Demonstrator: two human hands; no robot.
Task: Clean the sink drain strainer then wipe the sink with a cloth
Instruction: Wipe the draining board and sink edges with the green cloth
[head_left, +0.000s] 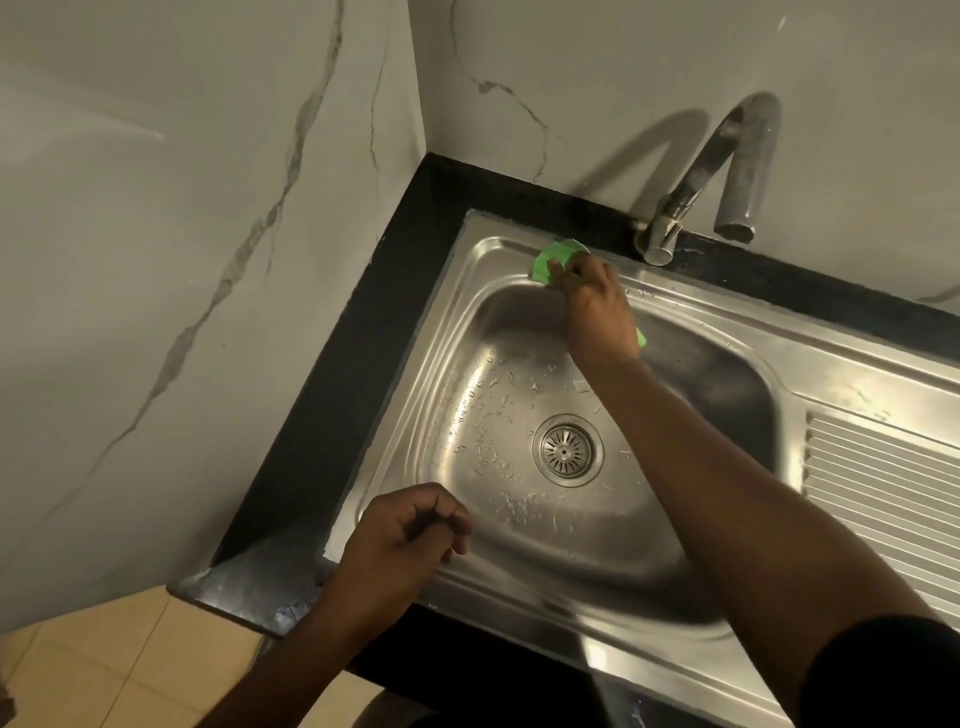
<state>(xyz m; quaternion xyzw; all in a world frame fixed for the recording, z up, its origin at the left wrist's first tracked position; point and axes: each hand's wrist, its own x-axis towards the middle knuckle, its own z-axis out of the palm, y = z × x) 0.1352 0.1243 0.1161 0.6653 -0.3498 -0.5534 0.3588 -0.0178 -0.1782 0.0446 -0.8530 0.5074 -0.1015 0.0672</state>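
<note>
Head view, from the left: the marble-veined wall (182, 260) meets a black counter (332, 415) in the corner. My left hand (400, 540) hovers over the near-left rim of the steel sink (467, 291), its fingers loosely curled with nothing in them. Water droplets are scattered across the basin floor. The drain strainer (567, 450) sits in its hole at the bottom of the basin, under my right forearm and well apart from both hands. At the far rim, the green cloth (558, 257) is pressed against the steel, bunched under my right hand (597, 312), whose fingers are clamped round it; a bit of green also peeks out beside my wrist. Just to the right stands the curved faucet (727, 171), and beyond it lies the ridged draining board (883, 493).
</note>
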